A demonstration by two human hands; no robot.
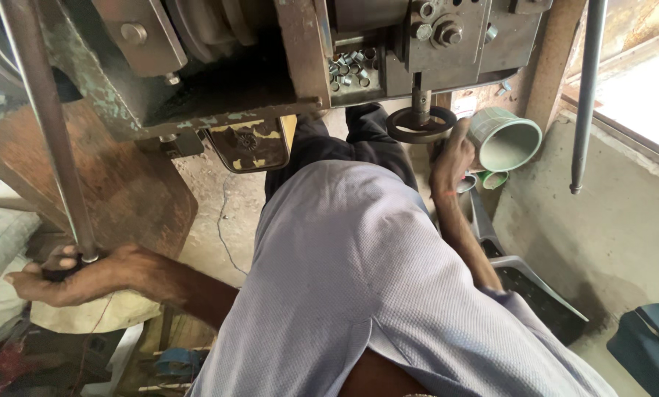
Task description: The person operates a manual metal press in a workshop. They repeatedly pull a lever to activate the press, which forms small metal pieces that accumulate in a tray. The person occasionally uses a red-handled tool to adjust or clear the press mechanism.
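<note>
Beside machine, left hand [57,278] gripping lever [46,125]

This is a small metalworking workshop. A heavy, worn steel press machine [270,66] with chipped green paint, big bolts and a dark round handwheel [420,123] fills the upper view. A recess in its body holds a heap of small shiny metal sleeves [350,68] (short cut tube pieces, by the look). A long grey steel lever bar [46,125] slants down at the left. The bare concrete floor [623,220] is dusty and stained, with rough unpainted walls.
</note>
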